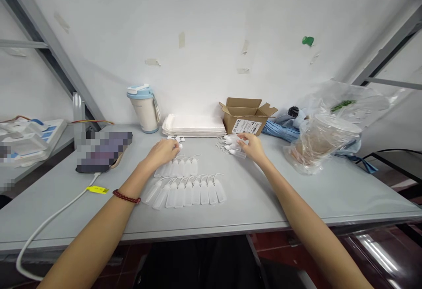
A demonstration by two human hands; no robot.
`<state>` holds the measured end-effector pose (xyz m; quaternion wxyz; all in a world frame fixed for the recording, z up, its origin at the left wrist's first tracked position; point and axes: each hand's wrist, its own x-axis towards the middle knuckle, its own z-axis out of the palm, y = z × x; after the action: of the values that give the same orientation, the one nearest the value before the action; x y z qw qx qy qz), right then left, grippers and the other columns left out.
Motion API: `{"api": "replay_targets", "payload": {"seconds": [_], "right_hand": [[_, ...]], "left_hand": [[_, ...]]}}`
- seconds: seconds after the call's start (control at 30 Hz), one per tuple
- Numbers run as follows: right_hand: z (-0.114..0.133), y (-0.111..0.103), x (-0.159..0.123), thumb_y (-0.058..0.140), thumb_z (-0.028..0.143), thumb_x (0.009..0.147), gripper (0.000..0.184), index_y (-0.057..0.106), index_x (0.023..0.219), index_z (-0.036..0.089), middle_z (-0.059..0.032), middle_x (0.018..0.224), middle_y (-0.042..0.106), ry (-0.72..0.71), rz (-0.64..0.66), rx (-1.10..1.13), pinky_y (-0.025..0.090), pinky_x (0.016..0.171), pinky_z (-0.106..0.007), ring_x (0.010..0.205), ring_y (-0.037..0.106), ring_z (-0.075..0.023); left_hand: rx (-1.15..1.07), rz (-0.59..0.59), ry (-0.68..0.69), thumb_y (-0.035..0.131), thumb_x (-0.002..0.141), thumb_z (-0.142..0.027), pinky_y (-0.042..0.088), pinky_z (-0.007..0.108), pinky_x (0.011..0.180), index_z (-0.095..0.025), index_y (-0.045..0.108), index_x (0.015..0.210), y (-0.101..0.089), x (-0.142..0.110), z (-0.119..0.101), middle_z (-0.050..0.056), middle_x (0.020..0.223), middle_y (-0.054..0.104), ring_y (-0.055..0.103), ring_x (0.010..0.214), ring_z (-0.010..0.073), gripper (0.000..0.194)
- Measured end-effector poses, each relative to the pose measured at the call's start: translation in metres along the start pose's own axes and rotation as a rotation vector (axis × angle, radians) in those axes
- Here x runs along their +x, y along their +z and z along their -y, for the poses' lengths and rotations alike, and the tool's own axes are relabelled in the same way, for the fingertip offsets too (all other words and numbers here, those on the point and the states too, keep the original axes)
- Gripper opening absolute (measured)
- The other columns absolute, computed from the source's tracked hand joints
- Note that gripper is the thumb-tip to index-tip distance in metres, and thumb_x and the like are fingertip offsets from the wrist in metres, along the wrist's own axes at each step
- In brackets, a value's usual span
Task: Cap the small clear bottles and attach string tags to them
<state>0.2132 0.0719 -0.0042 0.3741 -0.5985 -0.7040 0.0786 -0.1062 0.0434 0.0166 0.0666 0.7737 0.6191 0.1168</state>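
My left hand [163, 152], a dark red beaded bracelet on its wrist, is closed with its fingertips at small white pieces [180, 140] behind the rows. Just what it pinches is partly hidden. My right hand [253, 146] has its fingers curled at the edge of a loose pile of translucent tags [234, 145] with white tops and thin loops, thumb and finger on one of them. Two neat rows of similar translucent tags, a short back row [185, 168] and a longer front row [188, 193], lie before my left hand, loops pointing away from me.
Behind stand a stack of white envelopes [194, 126], an open cardboard box [244, 120] and a cup with a blue lid [144, 111]. A phone [107, 152] with a white cable [59, 214] lies left. Right are a plastic-wrapped container [325, 142] and folded blue umbrella [280, 131].
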Motion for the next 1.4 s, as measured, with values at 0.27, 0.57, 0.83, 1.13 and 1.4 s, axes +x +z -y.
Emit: {"api": "replay_targets", "payload": {"seconds": [0.27, 0.57, 0.83, 1.13, 1.4], "right_hand": [[0.06, -0.031, -0.027, 0.053, 0.037, 0.079, 0.027, 0.058, 0.064, 0.015, -0.0025, 0.06, 0.061, -0.026, 0.474, 0.295, 0.038, 0.053, -0.024, 0.054, 0.051, -0.0118], [0.093, -0.024, -0.058, 0.052, 0.046, 0.081, 0.044, 0.056, 0.052, 0.013, -0.0022, 0.049, 0.059, -0.149, 1.11, 0.052, 0.033, 0.047, -0.021, 0.043, 0.042, -0.0072], [0.092, -0.028, -0.056, 0.049, 0.04, 0.079, 0.041, 0.054, 0.047, 0.015, -0.002, 0.048, 0.059, -0.078, 1.212, -0.057, 0.035, 0.048, -0.021, 0.043, 0.045, -0.0084], [0.081, -0.017, -0.052, 0.045, 0.026, 0.075, 0.033, 0.05, 0.044, 0.015, -0.004, 0.048, 0.058, -0.036, 0.811, -0.243, 0.031, 0.048, -0.024, 0.045, 0.046, -0.0107], [0.087, -0.007, -0.053, 0.051, 0.039, 0.083, 0.024, 0.05, 0.074, 0.017, -0.0026, 0.068, 0.061, 0.006, 0.504, 0.346, 0.039, 0.051, -0.023, 0.055, 0.057, -0.0115]], "left_hand": [[-0.27, -0.184, 0.016, 0.049, 0.076, -0.036, 0.044, 0.031, 0.069, -0.017, 0.067, 0.084, -0.002, 0.001, -0.006, 0.007, 0.078, 0.069, 0.063, 0.075, 0.0226, 0.027], [-0.884, -0.137, -0.111, 0.064, 0.061, -0.029, 0.049, 0.032, 0.066, -0.016, 0.063, 0.079, -0.004, -0.003, -0.02, 0.002, 0.072, 0.064, 0.061, 0.064, 0.0165, 0.022], [-1.108, -0.068, -0.177, 0.068, 0.056, -0.02, 0.046, 0.029, 0.07, -0.018, 0.059, 0.079, -0.006, -0.007, -0.028, -0.002, 0.071, 0.06, 0.059, 0.066, 0.0134, 0.025], [-1.095, 0.123, -0.196, 0.072, 0.057, -0.025, 0.043, 0.029, 0.07, -0.017, 0.064, 0.081, -0.016, -0.018, -0.043, 0.002, 0.079, 0.066, 0.061, 0.079, 0.0174, 0.027], [-1.071, 0.245, -0.117, 0.071, 0.063, -0.037, 0.042, 0.029, 0.061, -0.018, 0.062, 0.082, -0.017, -0.024, -0.054, 0.006, 0.085, 0.072, 0.063, 0.079, 0.0208, 0.029]]}}
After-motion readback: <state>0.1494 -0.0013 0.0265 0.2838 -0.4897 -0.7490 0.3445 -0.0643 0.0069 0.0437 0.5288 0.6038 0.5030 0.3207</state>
